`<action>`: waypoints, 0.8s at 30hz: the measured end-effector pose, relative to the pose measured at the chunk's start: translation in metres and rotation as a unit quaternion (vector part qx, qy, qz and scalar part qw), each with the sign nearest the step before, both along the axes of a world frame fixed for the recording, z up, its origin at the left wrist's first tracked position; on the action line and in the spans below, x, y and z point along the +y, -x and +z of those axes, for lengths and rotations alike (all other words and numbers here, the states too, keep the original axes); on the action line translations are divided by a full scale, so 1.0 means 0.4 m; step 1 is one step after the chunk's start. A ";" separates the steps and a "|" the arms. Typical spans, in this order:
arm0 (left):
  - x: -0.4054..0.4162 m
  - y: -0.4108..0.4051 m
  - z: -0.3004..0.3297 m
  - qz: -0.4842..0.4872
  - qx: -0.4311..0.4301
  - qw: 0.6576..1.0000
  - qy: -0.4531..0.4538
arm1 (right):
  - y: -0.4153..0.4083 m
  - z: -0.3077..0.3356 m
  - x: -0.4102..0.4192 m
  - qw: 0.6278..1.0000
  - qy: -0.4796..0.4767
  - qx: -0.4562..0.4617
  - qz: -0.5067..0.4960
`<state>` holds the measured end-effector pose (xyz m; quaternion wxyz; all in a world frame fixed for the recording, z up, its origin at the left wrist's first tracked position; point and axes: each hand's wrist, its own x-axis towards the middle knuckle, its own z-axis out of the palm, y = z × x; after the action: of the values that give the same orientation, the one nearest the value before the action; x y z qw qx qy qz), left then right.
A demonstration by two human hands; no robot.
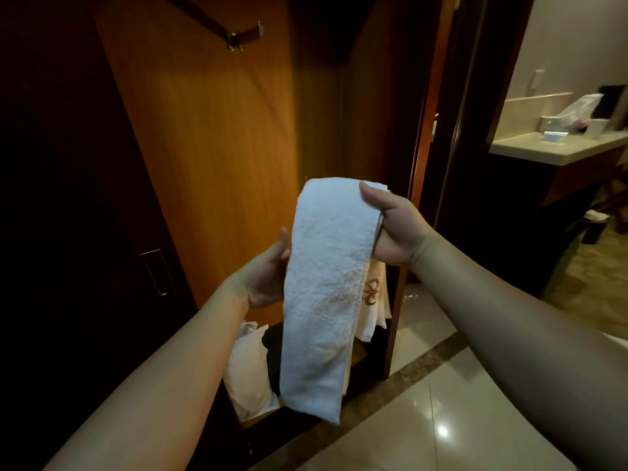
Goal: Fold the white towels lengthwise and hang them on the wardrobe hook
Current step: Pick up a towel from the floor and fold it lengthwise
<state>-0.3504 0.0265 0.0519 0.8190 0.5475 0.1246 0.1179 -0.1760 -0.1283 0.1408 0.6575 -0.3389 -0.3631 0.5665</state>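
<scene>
Before the open orange-brown wooden wardrobe (210,158), a long white terry towel (326,283) hangs already folded into a narrow lengthwise strip, draped over the right hand (394,229), whose thumb presses down on the top fold while the fingers curl beneath, out of sight behind the cloth. The left hand (266,270) steadies the strip's left edge, its fingers mostly tucked behind the towel, so I cannot tell whether they pinch it or merely rest there. Folding looks done; hanging appears to be the step in hand. The next move likely calls for lifting the draped fold up and leftward to the small metal double hook (243,37) high on the wardrobe panel, well above the towel. A second pale cloth with a brown embroidered emblem (372,292) peeks out behind the strip, and a white bundle (248,365) lies low in the dim wardrobe; neither is clear.
</scene>
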 end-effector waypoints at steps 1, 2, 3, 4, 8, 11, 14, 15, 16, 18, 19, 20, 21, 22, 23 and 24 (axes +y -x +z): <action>-0.012 0.007 0.002 0.015 0.023 0.998 -0.064 | -0.004 0.010 0.006 1.000 -0.006 0.002 -0.011; -0.019 0.009 0.005 0.047 0.058 0.991 -0.115 | -0.011 0.020 0.012 1.000 -0.012 0.001 -0.021; -0.023 0.008 0.005 0.072 0.085 0.983 -0.149 | -0.017 0.031 0.018 0.999 -0.017 -0.004 -0.028; -0.022 0.006 0.002 0.081 0.097 0.977 -0.169 | -0.023 0.041 0.024 0.999 -0.019 -0.009 -0.036; -0.026 0.006 -0.018 0.088 0.102 0.977 -0.168 | -0.045 0.074 0.052 0.997 -0.024 -0.003 -0.071; -0.030 0.010 -0.039 0.115 0.105 0.973 -0.168 | -0.049 0.093 0.071 0.996 -0.017 -0.013 -0.090; -0.047 0.003 -0.025 0.210 0.082 0.958 -0.176 | -0.047 0.113 0.082 0.994 -0.016 -0.028 -0.108; -0.055 -0.002 -0.012 0.270 0.076 0.941 -0.189 | -0.043 0.122 0.086 0.993 -0.016 -0.034 -0.116; -0.067 -0.007 0.002 0.339 0.067 0.916 -0.204 | -0.038 0.130 0.092 0.991 -0.017 -0.047 -0.127; -0.095 -0.014 0.036 0.439 0.018 0.872 -0.217 | -0.027 0.148 0.109 0.985 -0.011 -0.085 -0.150; -0.115 -0.015 0.051 0.462 -0.008 0.859 -0.221 | -0.019 0.156 0.120 0.982 -0.002 -0.104 -0.156; -0.137 -0.017 0.067 0.470 -0.026 0.852 -0.231 | -0.010 0.166 0.132 0.980 0.008 -0.122 -0.160; -0.158 -0.019 0.079 0.461 -0.043 0.853 -0.242 | 0.000 0.176 0.144 0.977 0.017 -0.137 -0.164; -0.179 -0.024 0.090 0.440 -0.062 0.862 -0.245 | 0.010 0.186 0.158 0.974 0.021 -0.150 -0.166; -0.197 -0.031 0.101 0.411 -0.078 0.876 -0.240 | 0.021 0.197 0.172 0.972 0.020 -0.161 -0.168; -0.212 -0.040 0.113 0.386 -0.088 0.890 -0.228 | 0.033 0.208 0.186 0.971 0.018 -0.170 -0.169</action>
<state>-0.3346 -0.0582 0.0971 0.5697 0.6153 0.2233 0.4970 -0.1894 -0.0537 0.2242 0.6658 -0.4988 -0.3970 0.3877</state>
